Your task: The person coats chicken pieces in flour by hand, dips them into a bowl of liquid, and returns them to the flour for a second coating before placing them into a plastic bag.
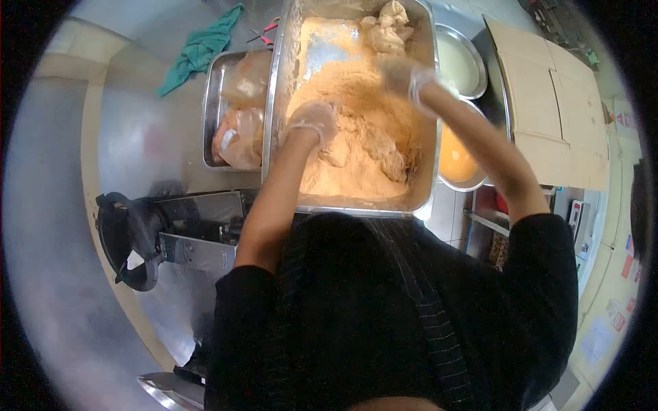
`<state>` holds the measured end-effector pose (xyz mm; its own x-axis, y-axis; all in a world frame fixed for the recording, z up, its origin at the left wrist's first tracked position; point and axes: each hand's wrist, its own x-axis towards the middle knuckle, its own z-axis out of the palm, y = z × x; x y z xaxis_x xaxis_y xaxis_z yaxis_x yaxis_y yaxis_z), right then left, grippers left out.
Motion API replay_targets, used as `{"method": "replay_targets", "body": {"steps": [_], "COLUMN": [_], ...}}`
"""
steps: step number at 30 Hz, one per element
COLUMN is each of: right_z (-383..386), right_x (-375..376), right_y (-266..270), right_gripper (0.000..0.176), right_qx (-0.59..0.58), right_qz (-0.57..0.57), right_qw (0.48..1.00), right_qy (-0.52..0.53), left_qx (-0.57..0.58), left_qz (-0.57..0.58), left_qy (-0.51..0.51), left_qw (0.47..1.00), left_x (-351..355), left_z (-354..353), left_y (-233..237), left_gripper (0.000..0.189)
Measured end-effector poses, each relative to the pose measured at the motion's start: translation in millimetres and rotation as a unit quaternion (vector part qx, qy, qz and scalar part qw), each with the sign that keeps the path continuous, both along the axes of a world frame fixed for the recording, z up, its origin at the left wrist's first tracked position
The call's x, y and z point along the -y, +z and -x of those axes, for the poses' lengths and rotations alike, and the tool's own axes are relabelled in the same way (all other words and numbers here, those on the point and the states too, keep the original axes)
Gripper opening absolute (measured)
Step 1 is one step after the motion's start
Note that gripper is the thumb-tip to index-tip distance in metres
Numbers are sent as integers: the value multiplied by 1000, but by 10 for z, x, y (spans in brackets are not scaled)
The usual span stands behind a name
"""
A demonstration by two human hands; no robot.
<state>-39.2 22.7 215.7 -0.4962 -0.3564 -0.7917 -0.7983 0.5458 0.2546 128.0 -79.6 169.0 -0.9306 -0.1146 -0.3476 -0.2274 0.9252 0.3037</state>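
Observation:
A deep metal tray holds orange-tinted flour. Several flour-coated pieces lie in its near right part, and more coated pieces are heaped at its far right corner. My left hand, in a clear glove, is in the flour at the left side, its fingers partly covered by flour and blurred. My right hand, also gloved, is over the flour just nearer than the heaped pieces. It is smeared by motion, so what it holds, if anything, cannot be made out.
Left of the tray, a smaller metal tray holds plastic bags. Beyond lie a green cloth and red-handled scissors. At right stand a bowl of pale liquid, a bowl of orange liquid and cardboard. A black burner is lower left.

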Motion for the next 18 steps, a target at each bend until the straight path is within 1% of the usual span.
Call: {"method": "replay_targets", "body": {"steps": [1, 2, 3, 4, 5, 6, 7, 8, 10, 11, 13, 14, 15, 16, 17, 18], "right_z": [-468, -785, -965, -961, -922, -874, -846, -812, -769, -718, -578, -475, -351, -294, -198, 16], "right_x": [-491, -842, -1031, -1019, -991, -968, -958, -950, -930, -908, -845, -818, -781, -714, -625, -463], "right_y": [104, -114, -358, -379, -397, -409, -416, -422, -427, -408, -301, -374, -508, -487, -437, -352], "right_gripper": [57, 50, 43, 43, 39, 35, 35, 31, 23, 23, 25, 25, 25, 27, 26, 26], "right_qx": [6, -31, -70, -72, -5, 63, 61, 43, 6, 1, -34, -35, -34, -34, -73, -87], "right_qz": [208, 266, 323, 326, 335, 342, 343, 360, 395, 400, 452, 452, 477, 503, 502, 428], "right_qw": [978, 961, 936, 935, 940, 938, 937, 932, 918, 916, 890, 889, 875, 858, 858, 894], "right_qy": [0, 62, 123, 123, 60, -3, -3, 3, 10, 7, 59, 60, 76, 93, 86, 102], "left_qx": [59, 57, 87, 117, 115, 121, 129, 127, 140, 138, 31, 29, -3, -36, -65, -71], "left_qz": [-50, -48, -42, -35, -32, -54, -76, -74, -121, -116, -205, -206, -133, -58, -78, -76], "left_qy": [64, 63, 28, -6, -7, 28, 62, 61, 52, 47, 164, 164, 142, 118, 208, 207], "left_qw": [995, 995, 995, 992, 993, 991, 987, 987, 981, 982, 964, 964, 981, 991, 973, 973], "left_x": [-17, 23, 108, 168, 179, 170, 163, 165, 183, 198, 201, 211, 253, 228, 217, 274], "left_z": [14, 60, 138, 167, 137, 95, 62, 66, 84, 67, 17, 81, 213, 268, 330, 443], "left_y": [91, -105, -463, -650, -544, -354, -244, -195, -134, -102, -48, -61, -111, 20, 167, 286], "left_gripper": [41, 41, 39, 37, 37, 35, 34, 34, 44, 44, 53, 53, 58, 62, 66, 66]}}
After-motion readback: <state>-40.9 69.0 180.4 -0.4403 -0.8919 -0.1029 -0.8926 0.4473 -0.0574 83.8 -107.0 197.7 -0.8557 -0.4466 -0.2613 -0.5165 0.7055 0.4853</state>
